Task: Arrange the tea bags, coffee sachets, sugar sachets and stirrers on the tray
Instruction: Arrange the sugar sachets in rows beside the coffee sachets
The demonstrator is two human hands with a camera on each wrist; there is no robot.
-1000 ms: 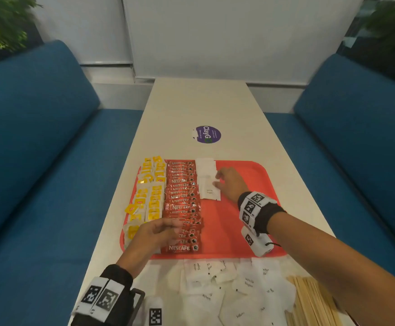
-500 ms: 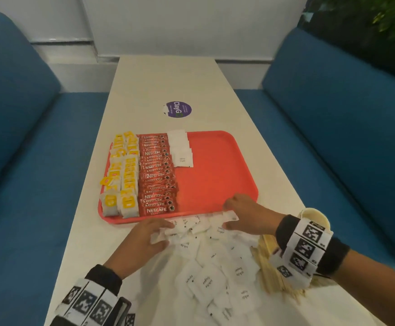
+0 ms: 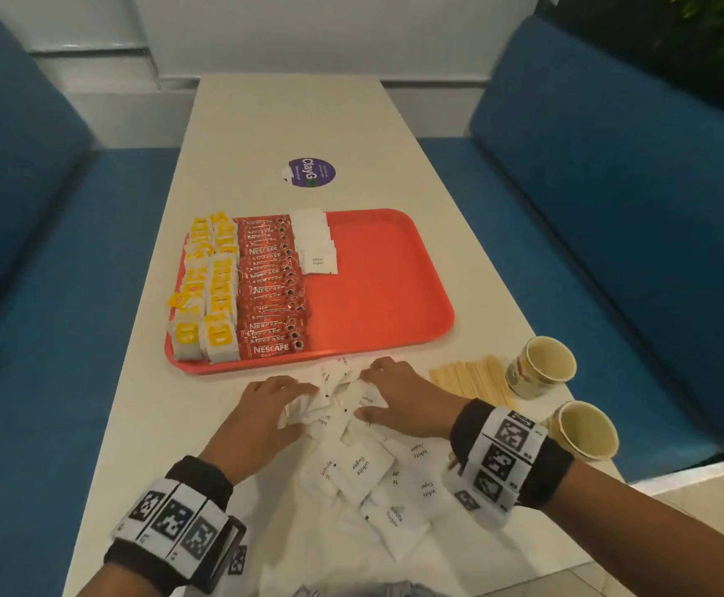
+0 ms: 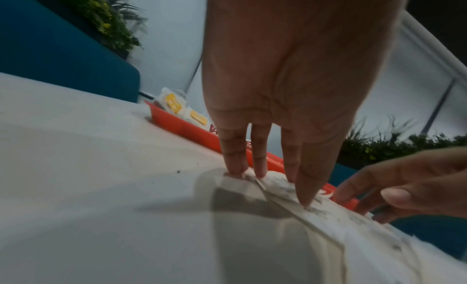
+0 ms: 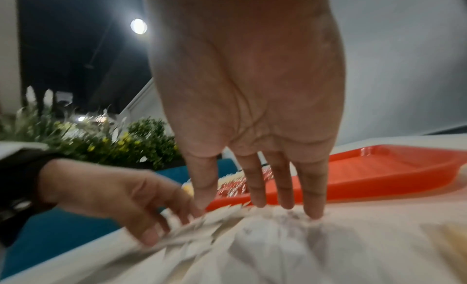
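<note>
Since a moment ago both hands have drawn closer over the loose sugar sachets [image 3: 358, 465] at lower centre. The left hand [image 3: 261, 417] and right hand [image 3: 399, 398] press them with straight, spread fingers, just below the red tray [image 3: 377, 295].

Even, soft indoor light in the head view, with wide-angle bowing at the edges; both wrist views dimmer and motion-blurred, the left hand [image 4: 285, 84] casting a grey shadow on the long white table [image 4: 76, 168], a round ceiling lamp [image 5: 138, 26] flaring at upper left.
</note>
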